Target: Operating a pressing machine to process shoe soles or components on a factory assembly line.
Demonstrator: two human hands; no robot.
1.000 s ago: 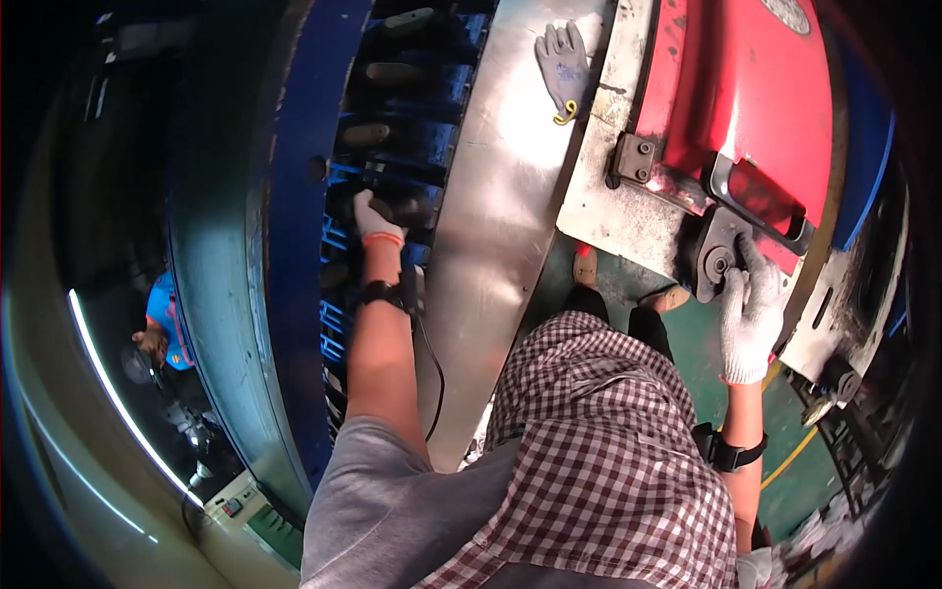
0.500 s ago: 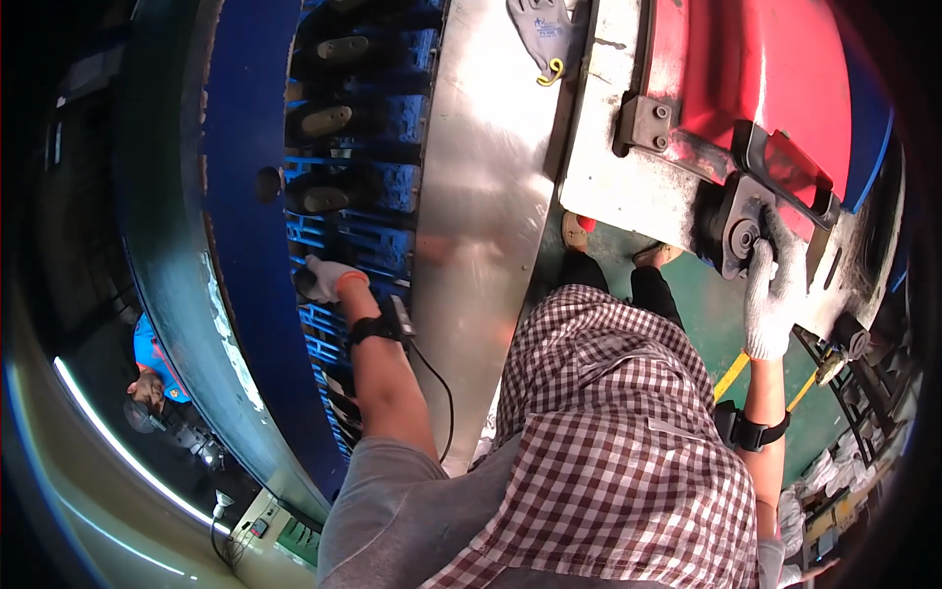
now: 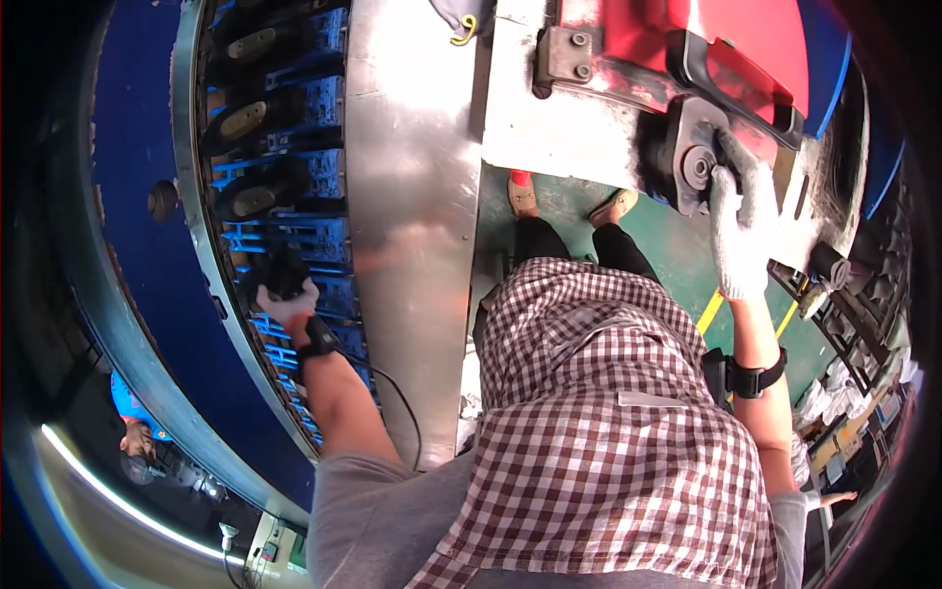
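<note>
My left hand [image 3: 290, 302], in a white glove, reaches into a blue rack [image 3: 327, 234] on the left. Its fingers are closed around a dark, rounded object [image 3: 283, 272] whose kind I cannot make out. Farther along the same rack lie several black oblong pieces [image 3: 247, 120] with tan oval tops. On the right, my right hand [image 3: 746, 226], also white-gloved, rests against a dark metal bracket [image 3: 695, 162] with a round bolt at its centre. The thumb and fingers are stretched apart along the bracket's near edge.
A bare metal ledge [image 3: 412, 196] runs between the rack and the white machine table [image 3: 579, 133]. Above the bracket sits a red machine cover [image 3: 741, 44]. A grey glove [image 3: 459, 18] lies at the far end. Another person [image 3: 137, 432] is beyond the blue panel [image 3: 157, 255].
The view has shifted, so the machine parts appear farther left and higher. My left hand is now around the dark object in the rack. My right hand stays at the bracket.
</note>
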